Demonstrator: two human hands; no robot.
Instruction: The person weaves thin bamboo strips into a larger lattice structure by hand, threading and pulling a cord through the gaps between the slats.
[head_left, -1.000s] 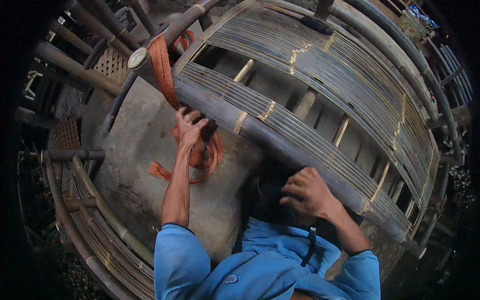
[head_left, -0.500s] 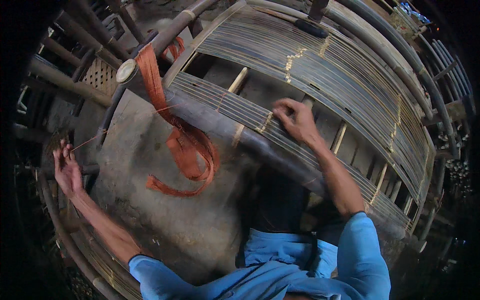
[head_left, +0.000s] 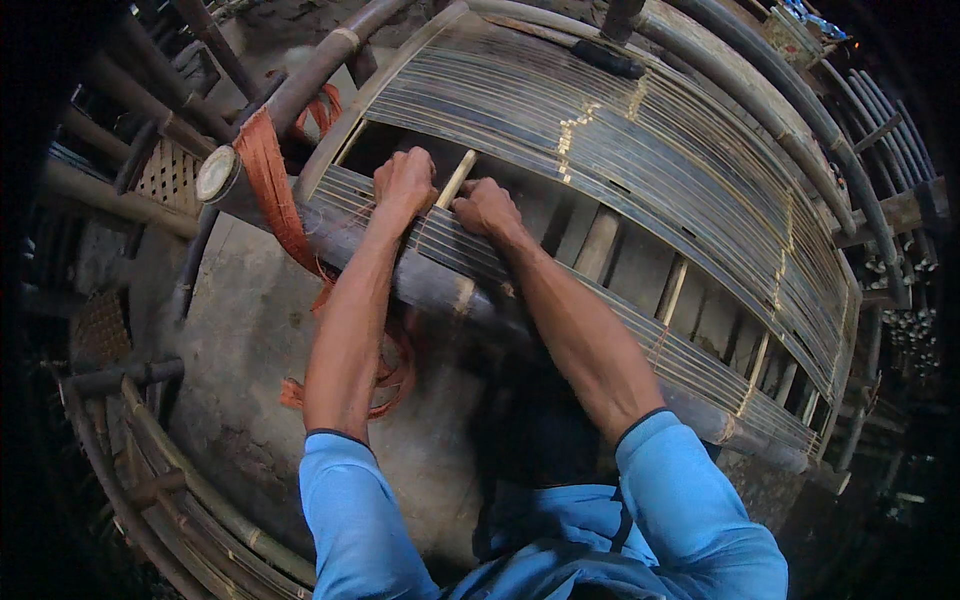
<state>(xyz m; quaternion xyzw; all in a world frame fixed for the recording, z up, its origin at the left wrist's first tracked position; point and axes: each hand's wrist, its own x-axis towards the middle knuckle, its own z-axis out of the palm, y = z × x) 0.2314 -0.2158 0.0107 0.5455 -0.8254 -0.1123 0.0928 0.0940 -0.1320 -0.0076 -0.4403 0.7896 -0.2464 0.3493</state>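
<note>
Both hands have come together on the near rail of the bamboo frame (head_left: 640,170). Half a second ago the left hand (head_left: 405,180) was far out at the left with a thin strand and the right worked alone farther along the rail; now the left hand curls over the rail's slats beside a pale cross-stick (head_left: 455,180), grip narrow, though what it pinches cannot be told. The right hand (head_left: 487,208) presses just right of that stick, fingers bent, holding nothing plainly visible. The orange strip bundle (head_left: 270,190) hangs from the rail's left end down to the concrete floor (head_left: 240,350), near the left forearm. Stacked bamboo poles (head_left: 150,470) crowd the floor's lower-left edge.
</note>
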